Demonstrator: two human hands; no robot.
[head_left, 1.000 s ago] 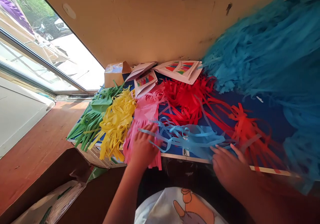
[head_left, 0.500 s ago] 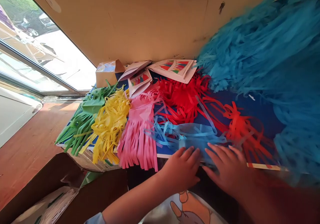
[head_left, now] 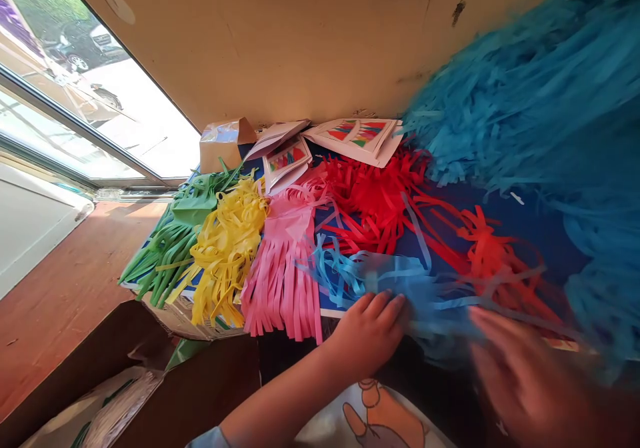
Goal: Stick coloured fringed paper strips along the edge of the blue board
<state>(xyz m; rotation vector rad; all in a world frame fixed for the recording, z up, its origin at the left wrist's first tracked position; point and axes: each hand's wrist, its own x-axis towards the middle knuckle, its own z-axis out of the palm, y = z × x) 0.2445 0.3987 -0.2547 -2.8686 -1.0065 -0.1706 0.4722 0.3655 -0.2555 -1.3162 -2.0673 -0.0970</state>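
Note:
A light-blue tissue paper fringe (head_left: 400, 271) lies along the front of the blue tabletop, its cut strips spreading left and right. My left hand (head_left: 370, 335) is closed with bent fingers on its near edge. Farther right, my right hand (head_left: 525, 375) is smeared by motion beside the fringe's right-hand strips, so its grip cannot be made out. Behind the blue piece sits a bunch of red tissue fringe (head_left: 380, 201). A smaller orange-red bunch (head_left: 483, 241) rests to its right. Left of the blue strips, a pink fringe (head_left: 285, 255) hangs over the table edge.
Yellow fringe (head_left: 230, 235) and green fringe (head_left: 183, 241) lie at the left. Printed packets (head_left: 357, 135) and a small box (head_left: 225, 145) stand against the wall. A large blue tissue heap (head_left: 540, 101) fills the right. Below left is an open cardboard box (head_left: 210, 388).
My right hand has moved right, away from my left, and blue strips now stretch out to the right. My left hand's fingers have curled more on the fringe. The view has shifted slightly.

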